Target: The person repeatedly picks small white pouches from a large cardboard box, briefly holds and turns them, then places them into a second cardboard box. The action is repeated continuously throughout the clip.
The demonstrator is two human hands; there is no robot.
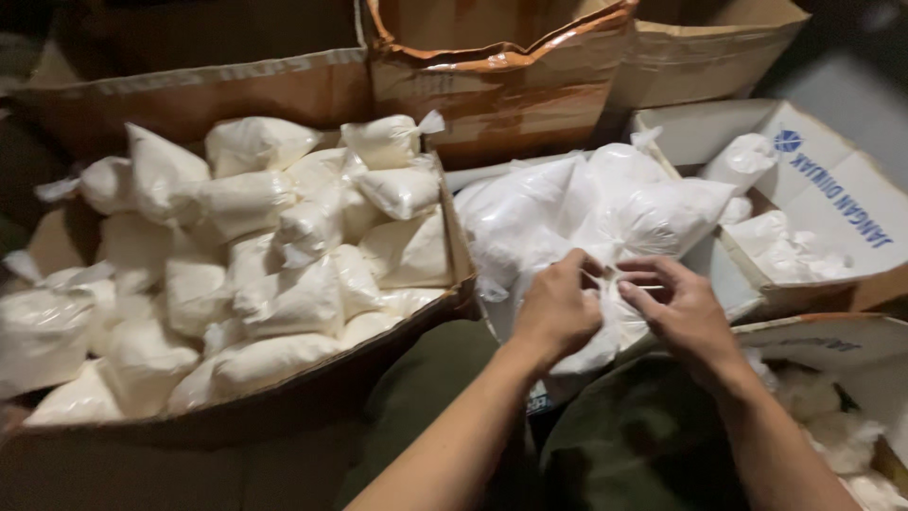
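Both hands meet over the neck of a clear plastic bag of white powder (605,326) that rests against the person's lap, just in front of the lower rim of the box behind it. The left hand (558,308) has its grip closed on the twisted top of the bag, fingers curled and pinching the plastic. The right hand (683,310) faces it, thumb and forefinger pinched on a thin pale band (636,281) at the same neck; the other fingers are loosely bent. The two hands are almost touching, with the bag's neck between them.

Behind the held bag, a white box (728,284) carries several more filled bags (605,203), large and unevenly piled, reaching its far edge. To the left, a wide brown cardboard box (312,388) is heaped with many smaller tied bags of the same white powder (284,255), stacked above its rim; one knotted bag (390,140) sits at its far right corner. At the right edge, an open white carton with blue print (842,203) holds a few more bags (785,248). Along the top stand taller brown cartons (501,85), one with a torn, taped rim. Dark green cloth (643,445) covers the person's legs beneath the forearms
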